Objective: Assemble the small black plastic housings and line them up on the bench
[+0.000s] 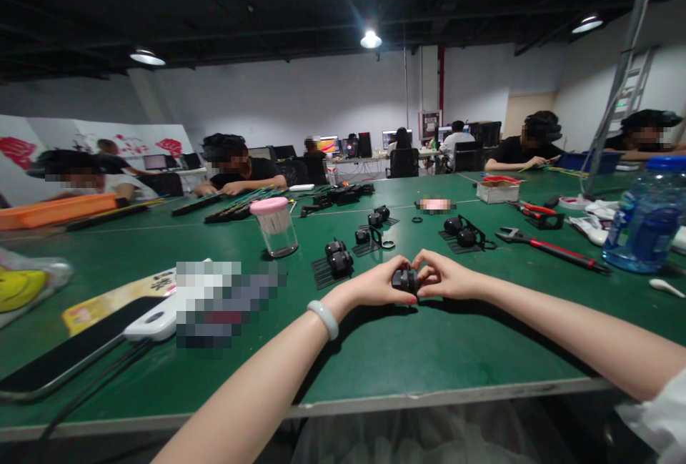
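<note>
My left hand (383, 282), with a pale bangle (324, 319) on its wrist, curls its fingers round one side of a black cable gland (404, 280). From the other side, my right hand (440, 275) pinches the same piece with bent fingers. Both hands are just above the green table (455, 349). Beyond them lie more black glands: a pair (339, 258) at the left, another pair (461, 232) at the right, and one (378, 216) farther back. A black ring nut (416, 219) and a second ring (388, 244) lie loose among them.
An adjustable wrench (552, 247) and a blue-capped water bottle (646, 217) are at the right. A pink-lidded jar (274, 226) stands left of the glands. Nearer left are a phone (69, 349) and a white cabled device (155, 317). Several people sit across the table.
</note>
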Motion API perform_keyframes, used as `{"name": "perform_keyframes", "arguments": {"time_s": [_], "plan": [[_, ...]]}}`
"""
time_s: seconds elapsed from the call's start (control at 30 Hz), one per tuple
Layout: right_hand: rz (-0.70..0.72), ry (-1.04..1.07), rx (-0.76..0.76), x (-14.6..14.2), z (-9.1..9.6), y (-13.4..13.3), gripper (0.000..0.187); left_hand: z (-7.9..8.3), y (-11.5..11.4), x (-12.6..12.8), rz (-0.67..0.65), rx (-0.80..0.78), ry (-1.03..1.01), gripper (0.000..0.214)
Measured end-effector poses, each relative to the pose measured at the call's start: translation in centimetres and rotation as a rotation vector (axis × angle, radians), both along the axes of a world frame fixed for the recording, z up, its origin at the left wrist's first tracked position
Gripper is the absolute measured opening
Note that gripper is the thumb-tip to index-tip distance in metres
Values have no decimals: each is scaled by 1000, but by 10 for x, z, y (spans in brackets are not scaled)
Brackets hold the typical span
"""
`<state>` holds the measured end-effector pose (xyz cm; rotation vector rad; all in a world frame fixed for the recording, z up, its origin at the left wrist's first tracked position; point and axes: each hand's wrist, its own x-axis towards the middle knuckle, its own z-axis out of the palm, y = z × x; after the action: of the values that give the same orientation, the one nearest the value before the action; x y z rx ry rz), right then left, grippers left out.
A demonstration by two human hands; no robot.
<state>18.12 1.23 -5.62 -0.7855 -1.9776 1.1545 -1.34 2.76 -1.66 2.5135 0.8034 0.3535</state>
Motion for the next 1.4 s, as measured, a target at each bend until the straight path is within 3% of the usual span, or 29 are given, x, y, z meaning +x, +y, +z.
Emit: {"name": "perform_keyframes", "arguments": {"time_s": [0.4, 0.6, 0.8, 1.0, 1.23, 1.4], "plan": [[-11, -20, 75, 1, 2, 3, 34, 2, -2, 1, -8, -20, -21, 51], [-146, -175, 211, 2, 1, 6, 27, 2, -2, 1, 17, -18, 1, 53], [-178, -227, 249, 1, 1, 6, 27, 2, -1, 0, 2, -6, 10, 53], [-174, -179, 190, 0, 1, 5, 30, 2, -2, 0, 7, -2, 10, 54], [-227, -334, 315, 1, 8, 1, 39, 2, -1, 1, 13, -14, 17, 58], [-260, -323, 291, 0, 6, 2, 35, 3, -2, 1, 12, -15, 10, 57]]}}
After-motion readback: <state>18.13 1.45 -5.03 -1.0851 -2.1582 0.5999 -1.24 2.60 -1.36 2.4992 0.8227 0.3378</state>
